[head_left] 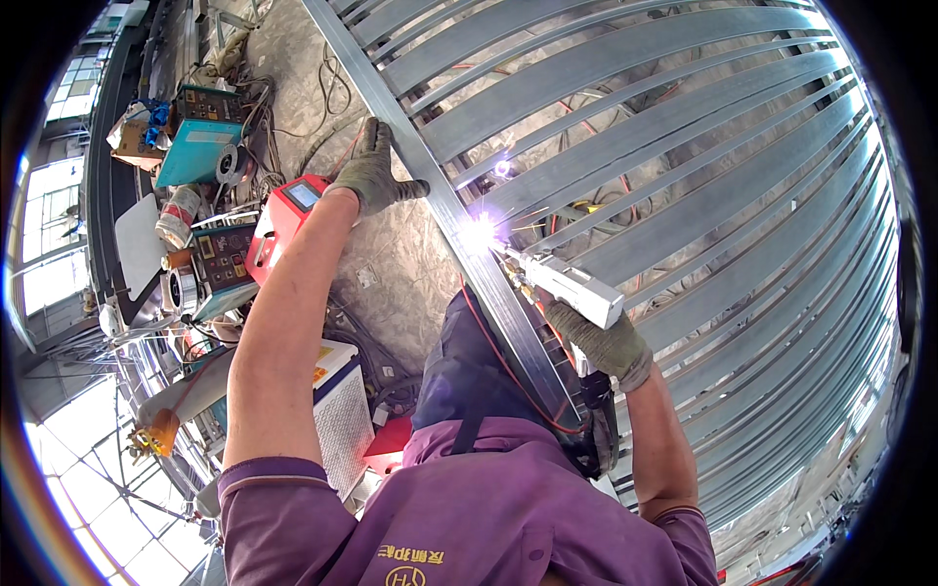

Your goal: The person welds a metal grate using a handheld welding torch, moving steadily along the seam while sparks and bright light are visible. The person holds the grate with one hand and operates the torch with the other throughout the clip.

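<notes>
Metal workshop, welding arc (pixel 480 234), steel bars (pixel 547 182), teal machine (pixel 200 153), red machine (pixel 277 231), cables (pixel 262 109) on grey floor (pixel 396 283), large windows (pixel 54 283).

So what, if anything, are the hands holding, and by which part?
Right hand: torch, by its rear end. Left hand: nothing, resting against the metal frame.

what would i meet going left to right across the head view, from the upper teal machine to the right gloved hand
Upper teal machine → red machine with a small screen → left gloved hand → bright welding glare → right gloved hand holding a light-grey torch.
</notes>
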`<move>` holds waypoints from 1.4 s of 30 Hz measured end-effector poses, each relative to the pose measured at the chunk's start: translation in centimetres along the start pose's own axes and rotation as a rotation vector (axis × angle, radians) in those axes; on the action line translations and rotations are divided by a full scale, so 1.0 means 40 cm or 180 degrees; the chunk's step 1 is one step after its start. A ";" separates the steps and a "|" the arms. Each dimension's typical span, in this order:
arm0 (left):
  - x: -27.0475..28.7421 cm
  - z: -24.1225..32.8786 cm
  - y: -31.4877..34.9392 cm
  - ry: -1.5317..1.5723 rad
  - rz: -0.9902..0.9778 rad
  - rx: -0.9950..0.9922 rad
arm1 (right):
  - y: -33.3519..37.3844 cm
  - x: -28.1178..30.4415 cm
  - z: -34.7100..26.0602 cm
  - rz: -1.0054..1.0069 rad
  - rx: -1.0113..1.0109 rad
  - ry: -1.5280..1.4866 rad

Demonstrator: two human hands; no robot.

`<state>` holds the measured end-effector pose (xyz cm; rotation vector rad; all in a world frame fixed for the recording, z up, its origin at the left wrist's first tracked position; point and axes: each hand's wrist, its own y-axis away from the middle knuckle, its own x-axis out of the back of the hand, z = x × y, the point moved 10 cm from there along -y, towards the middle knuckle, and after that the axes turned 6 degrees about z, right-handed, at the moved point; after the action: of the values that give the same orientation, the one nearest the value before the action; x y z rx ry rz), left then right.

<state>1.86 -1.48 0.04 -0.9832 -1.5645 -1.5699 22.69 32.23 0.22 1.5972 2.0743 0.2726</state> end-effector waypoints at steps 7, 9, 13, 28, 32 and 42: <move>0.004 0.004 0.004 0.0039 -0.0041 0.0041 | 0.005 0.000 0.010 -0.0224 0.0071 0.0281; 0.001 0.000 0.003 0.0036 -0.0015 0.0030 | 0.006 0.000 -0.002 -0.0205 0.0090 0.0373; 0.000 -0.001 0.004 -0.0005 0.0008 0.0030 | 0.005 -0.001 -0.009 -0.0048 0.0185 0.0193; 0.001 0.000 0.004 -0.0026 0.0025 -0.0009 | 0.020 0.008 -0.001 0.0022 0.0124 0.0217; 0.001 0.006 0.003 -0.0034 -0.0011 -0.0008 | 0.023 0.008 -0.010 0.0066 0.0208 0.0174; 0.005 0.005 0.007 -0.0066 0.0014 0.0019 | 0.031 0.003 -0.002 -0.0200 0.0065 0.0434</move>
<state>2.03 -1.30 0.33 -1.0020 -1.5791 -1.5559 23.66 32.73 0.82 1.5607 2.2324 0.3481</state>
